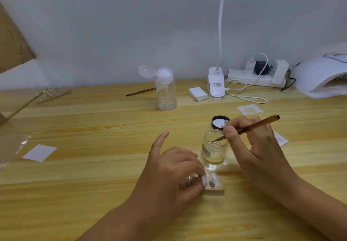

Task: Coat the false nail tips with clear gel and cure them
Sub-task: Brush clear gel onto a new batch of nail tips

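A small clear jar of gel (214,148) stands open at the table's middle front, its black lid (218,122) lying just behind it. My right hand (257,147) grips a thin brown brush (259,124) whose tip dips into the jar's mouth. In front of the jar lies a small wooden holder (216,189) carrying false nail tips (213,179) on little stands. My left hand (172,171) pinches the holder's left part with thumb and fingers, index finger raised, hiding most of it.
A white curing lamp (319,77) sits at the far right by a power strip (257,75). A clear pump bottle (166,90), a second brush (140,91), a clip desk lamp (216,85), white pads (198,94) and a second nail holder (53,94) lie behind.
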